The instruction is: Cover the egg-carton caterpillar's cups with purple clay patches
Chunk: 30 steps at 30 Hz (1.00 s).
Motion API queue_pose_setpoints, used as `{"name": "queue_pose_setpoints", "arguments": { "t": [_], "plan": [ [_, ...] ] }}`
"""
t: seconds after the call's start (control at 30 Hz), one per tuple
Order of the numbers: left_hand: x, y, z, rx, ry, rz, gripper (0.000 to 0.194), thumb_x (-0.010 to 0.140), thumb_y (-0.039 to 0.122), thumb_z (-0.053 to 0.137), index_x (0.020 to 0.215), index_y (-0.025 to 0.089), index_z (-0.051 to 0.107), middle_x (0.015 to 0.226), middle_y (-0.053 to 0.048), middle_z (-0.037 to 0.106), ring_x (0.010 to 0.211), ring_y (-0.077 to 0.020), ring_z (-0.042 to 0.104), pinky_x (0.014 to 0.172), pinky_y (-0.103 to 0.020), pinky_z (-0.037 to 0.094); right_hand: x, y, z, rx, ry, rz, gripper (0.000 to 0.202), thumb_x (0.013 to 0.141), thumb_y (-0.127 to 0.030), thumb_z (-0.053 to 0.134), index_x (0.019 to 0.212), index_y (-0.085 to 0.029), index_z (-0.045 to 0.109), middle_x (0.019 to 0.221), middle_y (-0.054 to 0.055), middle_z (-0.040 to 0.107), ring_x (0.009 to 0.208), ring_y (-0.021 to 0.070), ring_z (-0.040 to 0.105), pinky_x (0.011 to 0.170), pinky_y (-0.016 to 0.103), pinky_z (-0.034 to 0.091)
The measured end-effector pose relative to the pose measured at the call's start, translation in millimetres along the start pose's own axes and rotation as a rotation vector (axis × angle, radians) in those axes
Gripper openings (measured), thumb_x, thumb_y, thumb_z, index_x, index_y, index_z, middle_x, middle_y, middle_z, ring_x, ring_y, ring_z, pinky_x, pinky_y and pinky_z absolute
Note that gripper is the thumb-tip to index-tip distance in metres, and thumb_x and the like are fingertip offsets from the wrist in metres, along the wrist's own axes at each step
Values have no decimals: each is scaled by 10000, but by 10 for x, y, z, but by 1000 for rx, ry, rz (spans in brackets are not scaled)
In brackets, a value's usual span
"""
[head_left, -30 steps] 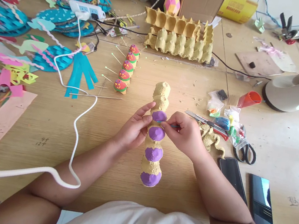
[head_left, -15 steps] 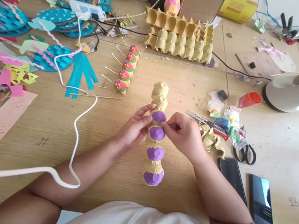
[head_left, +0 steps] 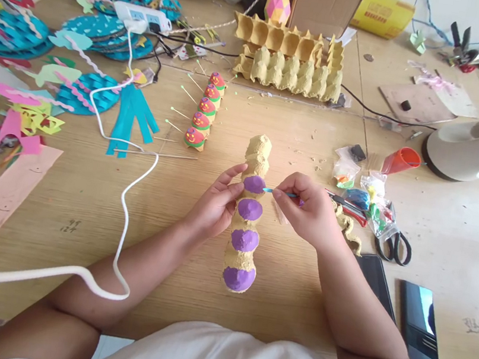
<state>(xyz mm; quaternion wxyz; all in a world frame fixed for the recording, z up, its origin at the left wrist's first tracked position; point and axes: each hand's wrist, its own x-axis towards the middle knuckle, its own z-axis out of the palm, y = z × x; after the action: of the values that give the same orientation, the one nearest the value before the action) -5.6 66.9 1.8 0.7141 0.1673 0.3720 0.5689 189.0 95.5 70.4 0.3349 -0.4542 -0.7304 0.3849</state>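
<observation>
A strip of egg carton (head_left: 241,258) stretches away from me between my hands, its nearer bumps capped in purple clay and its two far bumps bare beige. My left hand (head_left: 214,204) grips it from the left, thumb and fingers at the farthest purple cap (head_left: 255,184). From the right, my right hand (head_left: 309,211) pinches a thin light-blue stick tool (head_left: 268,190), with its tip at the right edge of that cap. A speck of purple shows under the right fingers. Beyond the strip lies a finished-looking caterpillar (head_left: 204,105) with red-and-green bumps and pin-like sticks.
Right of my right hand are a utility knife (head_left: 352,211), scissors (head_left: 395,247), clay bags (head_left: 357,198) and a red cup (head_left: 402,161). Egg cartons (head_left: 297,75) sit at the back. A white cable (head_left: 126,204) crosses the left side; phones lie at right.
My right hand has shifted slightly right and up, so the blue tool's tip now shows at the cap's edge. The strip's near end has swung slightly left, still in my left hand.
</observation>
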Motion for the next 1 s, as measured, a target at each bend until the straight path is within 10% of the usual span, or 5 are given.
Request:
{"name": "queue_pose_setpoints", "arguments": {
  "t": [0.53,1.0],
  "plan": [
    [-24,20,21,-35,-20,-25,423,858,224,797,1242,376,707,1009,24,797,818,-146,741,684,-236,555,-4,235,39,-618,-26,-585,196,1035,-245,572,1093,-282,756,802,14,766,672,159,610,680,347,335],
    [-16,49,6,-11,-17,-7,361,873,218,778,1203,354,727,1005,19,791,753,-128,709,663,-235,548,-27,150,9,158,80,-73,201,998,-384,629,1141,-244,655,824,25,757,599,153,663,586,303,525]
  ]
}}
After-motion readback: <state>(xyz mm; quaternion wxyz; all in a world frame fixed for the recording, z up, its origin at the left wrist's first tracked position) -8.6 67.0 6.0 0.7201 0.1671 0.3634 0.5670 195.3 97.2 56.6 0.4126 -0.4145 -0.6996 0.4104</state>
